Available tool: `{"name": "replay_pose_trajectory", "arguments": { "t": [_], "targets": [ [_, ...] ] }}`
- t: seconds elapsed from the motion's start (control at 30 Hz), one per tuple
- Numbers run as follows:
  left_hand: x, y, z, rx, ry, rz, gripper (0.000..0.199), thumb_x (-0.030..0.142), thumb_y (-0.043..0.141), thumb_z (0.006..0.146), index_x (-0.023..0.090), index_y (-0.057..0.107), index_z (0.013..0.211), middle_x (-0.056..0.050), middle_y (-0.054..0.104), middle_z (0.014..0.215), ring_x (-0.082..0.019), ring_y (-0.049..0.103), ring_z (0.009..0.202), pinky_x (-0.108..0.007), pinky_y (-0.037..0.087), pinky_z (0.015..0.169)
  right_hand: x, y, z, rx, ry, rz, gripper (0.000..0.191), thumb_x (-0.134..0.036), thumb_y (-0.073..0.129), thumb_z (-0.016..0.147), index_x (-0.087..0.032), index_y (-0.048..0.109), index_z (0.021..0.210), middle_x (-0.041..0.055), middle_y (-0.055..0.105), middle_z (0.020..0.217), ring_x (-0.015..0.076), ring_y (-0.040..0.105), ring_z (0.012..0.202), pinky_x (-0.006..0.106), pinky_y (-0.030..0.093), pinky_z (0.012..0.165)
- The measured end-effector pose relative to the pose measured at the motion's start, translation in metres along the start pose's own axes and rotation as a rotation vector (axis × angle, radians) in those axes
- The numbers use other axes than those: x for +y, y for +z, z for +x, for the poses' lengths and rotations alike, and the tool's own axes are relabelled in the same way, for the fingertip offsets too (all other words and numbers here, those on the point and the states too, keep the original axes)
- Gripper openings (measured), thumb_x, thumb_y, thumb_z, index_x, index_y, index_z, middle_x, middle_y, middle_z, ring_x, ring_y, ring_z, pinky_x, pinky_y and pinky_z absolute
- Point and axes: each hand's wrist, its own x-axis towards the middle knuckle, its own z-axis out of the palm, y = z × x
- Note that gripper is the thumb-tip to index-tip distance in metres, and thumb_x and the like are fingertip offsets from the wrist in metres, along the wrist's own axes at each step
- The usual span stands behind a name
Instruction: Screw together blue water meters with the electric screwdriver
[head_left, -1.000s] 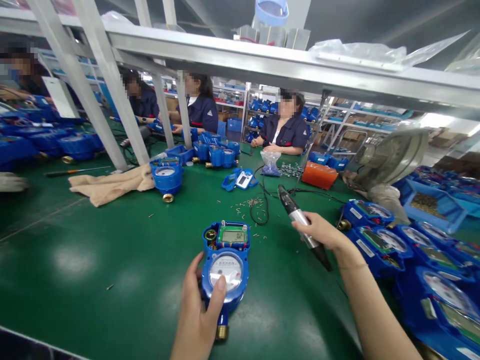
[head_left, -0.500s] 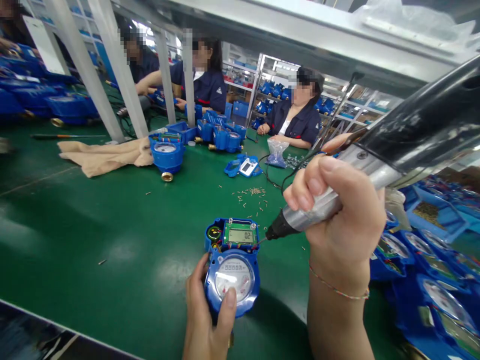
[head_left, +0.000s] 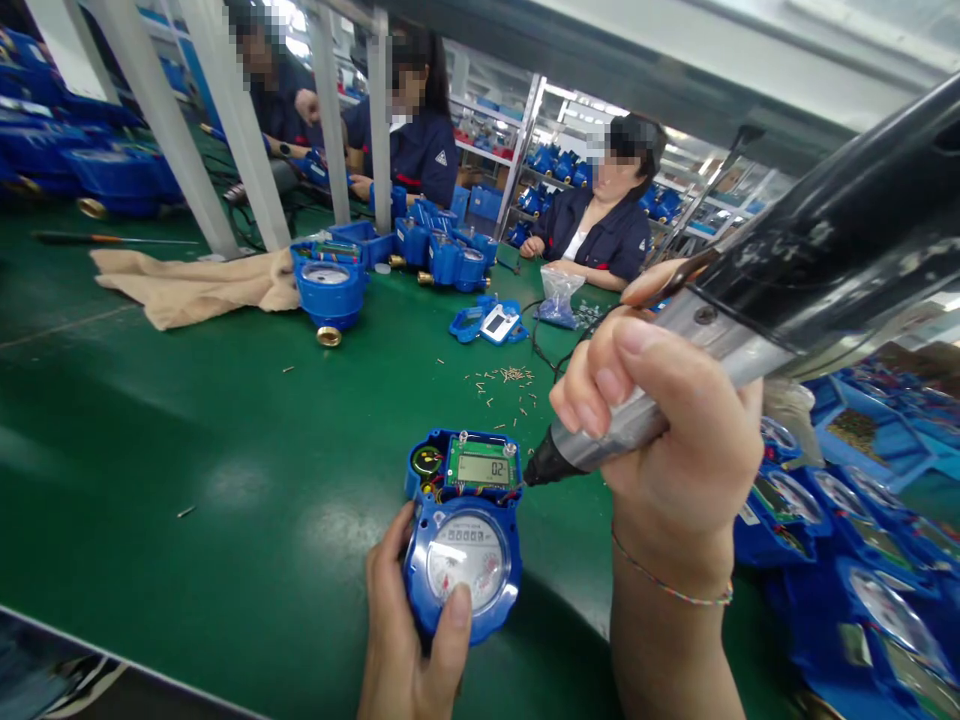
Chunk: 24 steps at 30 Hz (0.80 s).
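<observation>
My left hand [head_left: 409, 620] grips a blue water meter [head_left: 499, 610] from below and the left, its thumb over the round dial. The meter's upper housing is uncovered, showing a green circuit board with a small LCD [head_left: 482, 469] and coloured wires. My right hand [head_left: 667, 410] is wrapped around the silver front of an electric screwdriver [head_left: 630, 425], which slants down to the left. Its black nose ends at the right edge of the meter's housing, by the wires below the display. Whether the bit sits in a screw is too small to tell.
Small screws [head_left: 514, 375] lie scattered on the green bench [head_left: 247, 450]. Beyond them are a blue cover [head_left: 491, 320], a plastic bag [head_left: 559, 297], another meter [head_left: 328, 290] and a tan cloth [head_left: 202, 285]. More meters [head_left: 877, 600] crowd the right side. Co-workers sit across the bench.
The screwdriver and my right hand have shifted slightly left and down, its nose now closer to the meter's edge. My left hand keeps its hold on the meter. The camera view has moved slightly.
</observation>
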Motion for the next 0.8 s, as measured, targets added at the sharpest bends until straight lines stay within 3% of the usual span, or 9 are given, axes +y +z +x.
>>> {"name": "replay_pose_trajectory", "arguments": {
  "t": [0.4,0.57,0.67,0.8],
  "targets": [
    [-0.003,0.002,0.004,-0.006,0.058,0.025,0.073,0.052,0.055,0.082,0.019,0.031,0.142,-0.015,0.044,0.132,-0.037,0.044,0.125,-0.054,0.039,0.104,-0.003,0.001,-0.008,-0.055,0.072,-0.041,0.014,-0.018,0.069,0.078,-0.023,0.055,0.079,-0.0073,0.051,0.05,0.0105,0.043,0.036,0.025,0.033,0.037],
    [-0.002,0.001,0.003,0.011,0.047,0.02,0.07,0.053,0.051,0.085,0.021,0.03,0.143,-0.015,0.042,0.136,-0.037,0.043,0.128,-0.053,0.037,0.105,-0.005,0.0,-0.004,-0.079,0.053,-0.035,0.022,-0.021,0.07,0.078,-0.026,0.048,0.075,-0.0093,0.043,0.049,0.0091,0.038,0.034,0.024,0.032,0.036],
    [0.0,0.0,0.0,0.016,0.024,0.025,0.065,0.051,0.048,0.088,0.022,0.029,0.143,-0.013,0.041,0.14,-0.035,0.04,0.132,-0.048,0.039,0.105,-0.005,-0.002,-0.001,-0.145,0.054,0.003,0.02,-0.023,0.068,0.079,-0.028,0.049,0.081,-0.0098,0.041,0.049,0.0091,0.035,0.033,0.024,0.033,0.035],
    [0.001,0.0,0.0,0.023,0.027,0.02,0.066,0.052,0.048,0.088,0.021,0.029,0.143,-0.014,0.041,0.141,-0.036,0.04,0.132,-0.047,0.042,0.103,-0.011,-0.006,0.002,-0.086,0.041,-0.076,0.021,-0.03,0.068,0.079,-0.032,0.05,0.091,-0.0098,0.035,0.051,0.0093,0.032,0.034,0.024,0.029,0.036]
  ]
}}
